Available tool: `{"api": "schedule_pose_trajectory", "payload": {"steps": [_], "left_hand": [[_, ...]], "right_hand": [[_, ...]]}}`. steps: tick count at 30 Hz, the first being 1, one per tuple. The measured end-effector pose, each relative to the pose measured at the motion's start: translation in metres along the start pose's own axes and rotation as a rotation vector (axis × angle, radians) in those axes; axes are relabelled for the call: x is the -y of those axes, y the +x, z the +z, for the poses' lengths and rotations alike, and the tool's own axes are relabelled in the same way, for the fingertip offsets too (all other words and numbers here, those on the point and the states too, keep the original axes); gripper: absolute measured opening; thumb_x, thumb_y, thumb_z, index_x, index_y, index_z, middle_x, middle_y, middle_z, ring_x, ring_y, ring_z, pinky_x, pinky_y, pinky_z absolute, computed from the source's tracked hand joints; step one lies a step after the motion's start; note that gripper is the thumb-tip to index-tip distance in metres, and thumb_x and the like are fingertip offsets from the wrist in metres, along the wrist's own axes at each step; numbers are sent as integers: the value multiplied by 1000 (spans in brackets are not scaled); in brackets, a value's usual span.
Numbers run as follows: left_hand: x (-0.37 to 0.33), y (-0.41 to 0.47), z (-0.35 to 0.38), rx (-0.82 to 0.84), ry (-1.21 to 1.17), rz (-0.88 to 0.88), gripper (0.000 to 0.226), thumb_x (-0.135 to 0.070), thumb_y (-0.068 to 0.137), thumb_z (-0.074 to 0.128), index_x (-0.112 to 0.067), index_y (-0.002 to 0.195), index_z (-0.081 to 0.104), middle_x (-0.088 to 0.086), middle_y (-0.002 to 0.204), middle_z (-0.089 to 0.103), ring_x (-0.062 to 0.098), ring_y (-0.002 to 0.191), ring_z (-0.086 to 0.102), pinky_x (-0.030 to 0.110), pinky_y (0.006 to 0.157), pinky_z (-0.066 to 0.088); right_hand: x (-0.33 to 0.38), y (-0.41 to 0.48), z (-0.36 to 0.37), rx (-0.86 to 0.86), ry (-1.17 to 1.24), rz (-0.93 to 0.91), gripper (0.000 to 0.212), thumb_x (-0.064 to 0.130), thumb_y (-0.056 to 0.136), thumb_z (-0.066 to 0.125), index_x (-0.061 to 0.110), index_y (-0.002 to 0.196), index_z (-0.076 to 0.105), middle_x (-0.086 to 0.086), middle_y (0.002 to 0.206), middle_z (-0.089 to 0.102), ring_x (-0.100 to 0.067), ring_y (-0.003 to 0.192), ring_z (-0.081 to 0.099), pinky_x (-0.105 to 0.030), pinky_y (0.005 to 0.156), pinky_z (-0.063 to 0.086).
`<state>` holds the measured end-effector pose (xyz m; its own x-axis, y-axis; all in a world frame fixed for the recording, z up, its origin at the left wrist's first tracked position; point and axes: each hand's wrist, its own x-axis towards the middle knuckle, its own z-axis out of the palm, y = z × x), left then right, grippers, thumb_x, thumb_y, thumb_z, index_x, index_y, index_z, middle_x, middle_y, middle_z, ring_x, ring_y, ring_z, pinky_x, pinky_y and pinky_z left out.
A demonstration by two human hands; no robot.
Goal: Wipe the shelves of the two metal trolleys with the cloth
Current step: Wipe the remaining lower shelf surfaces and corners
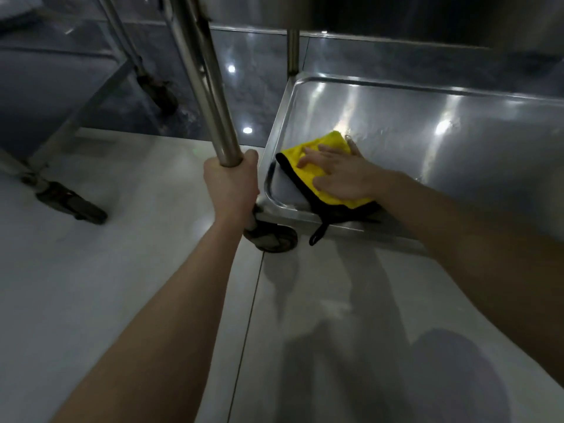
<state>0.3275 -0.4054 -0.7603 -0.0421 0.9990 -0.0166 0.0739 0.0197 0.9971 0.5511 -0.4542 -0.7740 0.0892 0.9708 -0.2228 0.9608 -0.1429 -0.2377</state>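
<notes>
A yellow cloth (317,151) with a black edge and a black loop lies in the near left corner of the bottom shelf (457,138) of the metal trolley on the right. My right hand (338,172) presses flat on the cloth with its fingers spread. My left hand (233,181) grips the trolley's near left upright post (201,77) low down, just above the castor wheel (274,239). The cloth's black loop hangs over the shelf's front rim. A second metal trolley (91,96) stands to the left, only its legs and wheels showing.
The second trolley's castor wheels (73,203) stand on the pale tiled floor at left. A dark glossy wall runs behind both trolleys. The underside of the right trolley's upper shelf (396,13) hangs over the bottom shelf. My shadow falls on the floor at lower right.
</notes>
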Motion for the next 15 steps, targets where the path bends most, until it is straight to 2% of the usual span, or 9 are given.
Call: {"api": "schedule_pose_trajectory", "payload": {"steps": [2, 4, 5, 7, 9, 11, 12, 13, 15], "left_hand": [[-1, -5, 1, -17, -5, 0, 18, -16, 79, 62, -7, 68, 51, 14, 63, 41, 24, 51, 44, 34, 48, 48], [0, -5, 2, -32, -5, 2, 19, -17, 79, 62, -6, 69, 51, 15, 63, 43, 24, 50, 46, 33, 48, 47], [2, -3, 0, -44, 3, 1, 18, -19, 78, 62, -6, 70, 52, 15, 63, 44, 24, 52, 47, 33, 46, 46], [0, 0, 0, -51, 15, -2, 19, -21, 75, 62, -5, 71, 53, 17, 63, 45, 26, 54, 48, 31, 45, 44], [-1, -1, 0, -51, 11, 2, 21, -22, 74, 62, -6, 71, 49, 16, 64, 42, 26, 55, 46, 31, 47, 41], [-4, -5, 1, -46, 5, 0, 21, -21, 74, 61, -7, 69, 46, 15, 63, 40, 25, 54, 46, 30, 47, 42], [-5, -6, 1, -42, 9, -5, 21, -21, 75, 61, -8, 68, 46, 14, 61, 41, 24, 52, 47, 30, 46, 42], [-5, -6, 2, -38, 14, -8, 21, -21, 75, 61, -8, 67, 47, 14, 60, 42, 25, 51, 48, 30, 46, 43], [-5, -7, 3, -34, 22, -10, 21, -20, 76, 61, -8, 65, 47, 15, 60, 44, 25, 50, 50, 32, 47, 42]], "right_hand": [[18, -2, 13, -193, 63, 240, 66, 57, 95, 35, 37, 158, 37, -3, 174, 28, -27, 162, 20, -63, 128, 9], [47, -3, 39, -314, 27, 398, 66, 57, 107, 33, 30, 166, 29, -17, 175, 20, -36, 162, 16, -64, 128, 9], [58, -4, 51, -316, 0, 400, 66, 56, 109, 33, 28, 168, 26, -18, 176, 14, -36, 164, 11, -63, 129, 4], [62, -10, 60, -284, -25, 279, 66, 52, 110, 36, 28, 169, 24, -12, 178, 10, -31, 165, 6, -60, 131, -2], [47, -28, 57, -219, -42, 16, 61, 42, 110, 41, 31, 168, 27, -1, 179, 12, -20, 166, 6, -55, 132, -4], [26, -52, 49, -77, 9, -202, 58, 33, 110, 47, 36, 166, 31, 8, 178, 12, -12, 165, 3, -53, 131, -9], [20, -61, 46, -43, 13, -213, 57, 34, 110, 47, 38, 165, 32, 10, 178, 11, -11, 165, 1, -55, 130, -11], [21, -67, 45, -63, 1, -142, 55, 40, 110, 44, 40, 164, 32, 10, 178, 12, -11, 165, 1, -58, 129, -11], [43, -67, 53, -188, 29, 151, 58, 57, 110, 31, 39, 165, 29, 3, 179, 14, -16, 166, 2, -65, 128, -7]]}}
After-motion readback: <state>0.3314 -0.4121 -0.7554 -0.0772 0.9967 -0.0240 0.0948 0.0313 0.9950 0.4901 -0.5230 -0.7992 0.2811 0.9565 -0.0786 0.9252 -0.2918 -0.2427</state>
